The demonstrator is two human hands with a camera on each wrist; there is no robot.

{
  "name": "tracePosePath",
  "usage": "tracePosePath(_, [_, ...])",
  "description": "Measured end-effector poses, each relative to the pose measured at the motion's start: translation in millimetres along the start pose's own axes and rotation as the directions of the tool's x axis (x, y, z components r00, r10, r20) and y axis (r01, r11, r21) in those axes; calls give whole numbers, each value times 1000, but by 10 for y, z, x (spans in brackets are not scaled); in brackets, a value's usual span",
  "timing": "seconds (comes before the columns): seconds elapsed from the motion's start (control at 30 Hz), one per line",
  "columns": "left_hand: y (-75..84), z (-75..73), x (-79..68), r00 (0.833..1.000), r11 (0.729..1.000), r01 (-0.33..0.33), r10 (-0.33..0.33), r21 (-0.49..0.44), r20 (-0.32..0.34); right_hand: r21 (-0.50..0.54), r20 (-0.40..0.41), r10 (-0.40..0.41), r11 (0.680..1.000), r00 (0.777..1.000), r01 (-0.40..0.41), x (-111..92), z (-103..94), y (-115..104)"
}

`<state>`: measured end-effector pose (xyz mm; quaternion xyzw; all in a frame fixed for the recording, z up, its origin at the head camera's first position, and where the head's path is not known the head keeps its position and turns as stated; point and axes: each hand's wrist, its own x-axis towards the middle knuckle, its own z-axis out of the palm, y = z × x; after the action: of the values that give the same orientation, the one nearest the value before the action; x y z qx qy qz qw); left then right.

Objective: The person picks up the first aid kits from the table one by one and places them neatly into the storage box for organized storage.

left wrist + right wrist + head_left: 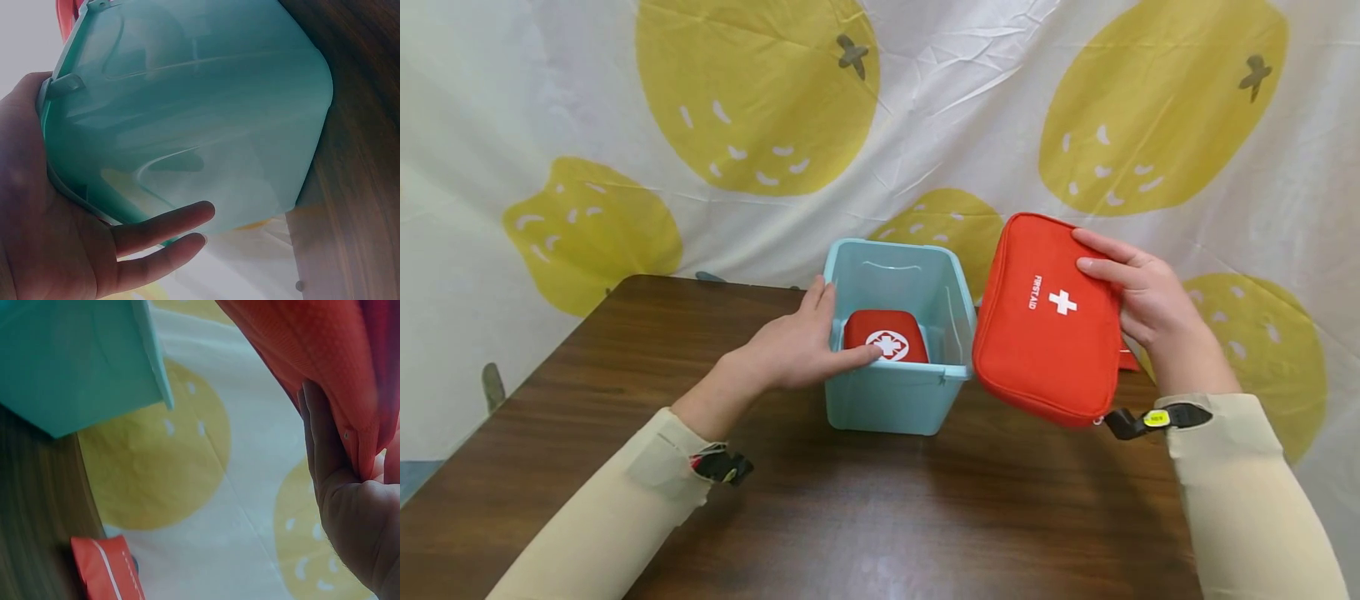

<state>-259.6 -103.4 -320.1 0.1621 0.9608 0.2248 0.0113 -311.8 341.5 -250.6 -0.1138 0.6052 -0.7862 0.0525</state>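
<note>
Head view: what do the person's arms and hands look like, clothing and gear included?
The left sleeve and right sleeve are long and cream-coloured. The left hand and right hand are ungloved. Black gear sits at each cuff; the right cuff's gear carries a bright yellow label, its lettering too small to read.

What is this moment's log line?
left hand: touches turquoise plastic bin; right hand: holds red fabric FIRST AID pouch; inside bin: red rounded white-crossed case
</note>
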Motion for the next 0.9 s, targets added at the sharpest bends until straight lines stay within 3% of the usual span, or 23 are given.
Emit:
tracePosePath(0.17, [3, -7, -4, 1000, 1000, 4, -4, -6, 1, -10, -22, 0, 1000, 1000, 0, 128, 178, 4])
tracePosePath(0.5, [-12, -7, 7, 1000, 1000, 0, 0, 2, 2, 1, 31, -4, 1000, 1000, 4, 387, 484, 22])
tracePosePath(0.9, [-7, -1, 7, 1000, 1000, 1, -1, 20, -3, -19, -3, -6, 1000, 1000, 6, 669, 817, 25])
